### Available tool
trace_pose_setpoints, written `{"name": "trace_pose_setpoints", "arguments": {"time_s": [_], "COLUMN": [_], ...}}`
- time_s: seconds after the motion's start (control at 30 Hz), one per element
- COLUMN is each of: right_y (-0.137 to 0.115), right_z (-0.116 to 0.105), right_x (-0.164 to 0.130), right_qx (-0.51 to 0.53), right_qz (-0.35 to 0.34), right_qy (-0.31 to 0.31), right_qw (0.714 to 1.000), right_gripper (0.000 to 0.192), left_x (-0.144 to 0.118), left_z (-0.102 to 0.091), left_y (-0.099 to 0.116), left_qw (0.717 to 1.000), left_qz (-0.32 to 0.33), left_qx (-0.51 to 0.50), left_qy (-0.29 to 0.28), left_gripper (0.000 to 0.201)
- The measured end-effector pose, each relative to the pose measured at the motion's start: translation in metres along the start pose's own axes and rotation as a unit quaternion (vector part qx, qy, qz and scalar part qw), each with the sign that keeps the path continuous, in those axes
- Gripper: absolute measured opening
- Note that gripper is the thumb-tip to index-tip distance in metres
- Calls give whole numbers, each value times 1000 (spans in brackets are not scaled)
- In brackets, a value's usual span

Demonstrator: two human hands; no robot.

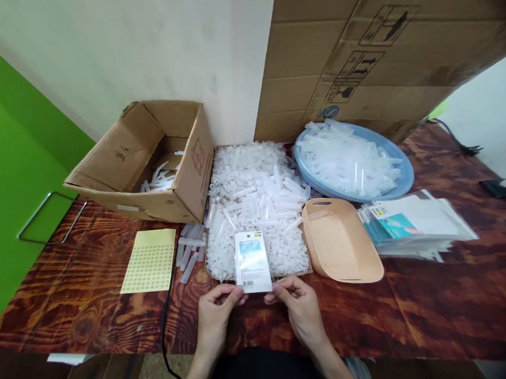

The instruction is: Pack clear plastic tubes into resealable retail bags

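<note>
A white printed packet [252, 261] with a barcode near its lower edge is held upright between my two hands. My left hand [220, 307] pinches its lower left corner, thumb on top. The lower right corner is in the pinch of my right hand [296, 305]. Just behind the packet lies a wide heap of small clear plastic tubes [253, 198], with longer tubes on top of shorter pieces. Several loose tubes [190, 251] rest left of the heap.
An open cardboard box [184, 194] with white strips stands back left. A yellow sticker sheet [149, 260] lies before it. Right are a peach plastic basket [343, 244], a blue basin [403, 176] of translucent pieces and stacked packets [397, 228]. A large carton [304, 53] stands behind.
</note>
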State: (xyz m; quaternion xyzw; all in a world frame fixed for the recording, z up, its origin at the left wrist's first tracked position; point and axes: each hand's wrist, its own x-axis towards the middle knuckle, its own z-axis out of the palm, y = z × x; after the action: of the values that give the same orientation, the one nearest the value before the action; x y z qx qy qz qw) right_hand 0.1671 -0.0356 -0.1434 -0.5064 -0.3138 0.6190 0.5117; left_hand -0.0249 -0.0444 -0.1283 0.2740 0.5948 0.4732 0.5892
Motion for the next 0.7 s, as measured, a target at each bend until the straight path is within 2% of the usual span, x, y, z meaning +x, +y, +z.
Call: {"name": "trace_pose_setpoints", "arguments": {"time_s": [0.3, 0.5, 0.7], "right_y": [9, 8, -4], "right_z": [3, 3, 14], "right_x": [-1, 1, 2], "right_qx": [-45, -82, -135], "right_qz": [12, 12, 6], "right_qy": [23, 29, 43], "right_qw": [999, 996, 990], "right_gripper": [23, 25, 31], "left_x": [-6, -8, -6], "left_z": [5, 10, 18], "left_y": [-9, -3, -2], "left_qw": [998, 998, 996], "left_qz": [-26, -34, -24], "left_qx": [-43, -20, 16], "left_qy": [35, 46, 81], "left_gripper": [28, 28, 30]}}
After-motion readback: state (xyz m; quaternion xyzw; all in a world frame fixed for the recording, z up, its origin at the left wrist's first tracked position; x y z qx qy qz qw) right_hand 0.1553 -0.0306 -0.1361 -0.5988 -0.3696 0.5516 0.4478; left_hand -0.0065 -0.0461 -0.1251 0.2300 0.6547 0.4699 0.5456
